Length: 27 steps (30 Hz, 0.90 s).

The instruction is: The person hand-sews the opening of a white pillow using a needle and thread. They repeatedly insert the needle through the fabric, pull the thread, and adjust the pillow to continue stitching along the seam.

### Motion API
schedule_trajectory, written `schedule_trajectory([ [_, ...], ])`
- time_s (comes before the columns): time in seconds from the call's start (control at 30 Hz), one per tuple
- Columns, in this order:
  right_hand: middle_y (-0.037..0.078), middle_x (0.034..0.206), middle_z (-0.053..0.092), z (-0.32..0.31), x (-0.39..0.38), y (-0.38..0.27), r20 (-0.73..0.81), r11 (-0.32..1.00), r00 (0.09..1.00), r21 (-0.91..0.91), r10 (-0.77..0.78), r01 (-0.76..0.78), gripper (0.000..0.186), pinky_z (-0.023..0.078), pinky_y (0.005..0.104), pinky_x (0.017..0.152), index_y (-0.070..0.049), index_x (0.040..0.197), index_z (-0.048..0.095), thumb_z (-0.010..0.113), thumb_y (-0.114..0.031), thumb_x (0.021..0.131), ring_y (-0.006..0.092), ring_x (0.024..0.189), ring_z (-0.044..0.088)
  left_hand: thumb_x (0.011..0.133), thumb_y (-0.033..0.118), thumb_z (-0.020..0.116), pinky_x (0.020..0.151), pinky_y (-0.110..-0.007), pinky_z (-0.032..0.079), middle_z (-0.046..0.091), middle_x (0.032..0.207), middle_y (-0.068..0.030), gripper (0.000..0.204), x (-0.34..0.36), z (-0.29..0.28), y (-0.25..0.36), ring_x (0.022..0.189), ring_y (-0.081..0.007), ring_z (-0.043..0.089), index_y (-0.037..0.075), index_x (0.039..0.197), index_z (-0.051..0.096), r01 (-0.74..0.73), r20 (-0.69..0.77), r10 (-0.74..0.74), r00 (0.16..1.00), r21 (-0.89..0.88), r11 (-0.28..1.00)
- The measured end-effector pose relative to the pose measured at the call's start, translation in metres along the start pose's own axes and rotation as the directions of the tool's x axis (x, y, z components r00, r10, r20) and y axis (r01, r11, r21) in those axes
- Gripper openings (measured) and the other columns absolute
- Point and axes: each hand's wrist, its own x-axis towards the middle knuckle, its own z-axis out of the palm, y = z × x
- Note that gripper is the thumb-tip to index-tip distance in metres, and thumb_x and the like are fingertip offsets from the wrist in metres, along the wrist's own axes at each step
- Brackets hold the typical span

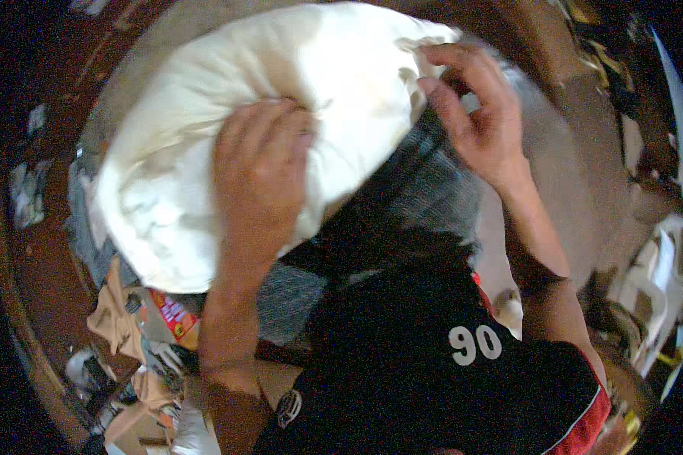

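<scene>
A large, creased white cushion with brownish stains lies across the upper middle, over my lap in dark jeans. My left hand is on the cushion's left half, its curled fingers pressed into a deep fold of the fabric; it is slightly blurred. My right hand is at the cushion's right end, thumb and forefinger bent onto the edge beside a small puckered part of the cloth. The underside of the cushion is hidden.
Tan and grey scraps and a red-and-yellow packet lie at the lower left. Brown surfaces extend to the right, with pale crumpled material near the right rim. Pale bits lie on the dark floor at far left.
</scene>
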Motion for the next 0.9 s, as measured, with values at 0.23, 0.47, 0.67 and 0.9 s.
schedule_trajectory([
  [0.23, 0.014, 0.11, 0.072, -0.13, -0.158, 0.095, 0.246, 0.749, 0.72, -0.373, 0.649, -0.547, 0.018, 0.053, 0.0344, 0.091, 0.0, 0.11, 0.07, 0.063, -0.011, 0.098, 0.0219, 0.104, 0.068, 0.085, 0.01, 0.072, 0.107, -0.046, 0.044, 0.067, 0.125, -0.0124, 0.032, 0.019, -0.025, 0.028, 0.121, -0.0331, 0.06, 0.004, 0.117, 0.069, -0.017, -0.012, 0.017, 1.0, -0.014, 1.0],
  [0.47, 0.005, 0.116, 0.072, -0.098, -0.296, 0.054, 0.523, 0.171, 0.211, 0.124, 0.826, -0.977, 0.04, 0.053, 0.0288, 0.072, -0.012, 0.139, 0.062, 0.059, -0.029, 0.103, 0.0145, 0.091, 0.064, 0.087, 0.012, 0.072, 0.11, -0.048, 0.041, 0.065, 0.131, -0.0131, 0.035, 0.004, -0.026, 0.007, 0.125, -0.0341, 0.058, 0.003, 0.121, 0.067, 0.016, 0.03, -0.016, 0.999, 0.0, 1.0],
  [0.67, 0.006, 0.126, 0.069, -0.056, -0.336, 0.067, 0.624, 0.317, 0.393, 0.235, 0.675, -0.919, 0.037, 0.05, 0.0361, 0.098, -0.009, 0.135, 0.064, 0.059, -0.012, 0.098, 0.0205, 0.112, 0.063, 0.088, 0.013, 0.072, 0.111, -0.048, 0.04, 0.063, 0.133, -0.0134, 0.037, 0.003, -0.023, 0.008, 0.127, -0.0335, 0.056, 0.003, 0.123, 0.066, -0.004, 0.002, 0.004, 1.0, -0.017, 1.0],
  [0.9, 0.008, 0.123, 0.069, -0.063, -0.296, 0.059, 0.597, 0.303, 0.347, 0.177, 0.723, -0.936, 0.03, 0.05, 0.0379, 0.099, -0.005, 0.124, 0.067, 0.06, -0.004, 0.095, 0.0233, 0.113, 0.064, 0.088, 0.014, 0.072, 0.112, -0.048, 0.039, 0.063, 0.132, -0.0149, 0.036, 0.001, -0.02, 0.007, 0.126, -0.0343, 0.056, 0.001, 0.121, 0.066, -0.002, 0.005, 0.002, 1.0, 0.01, 1.0],
])
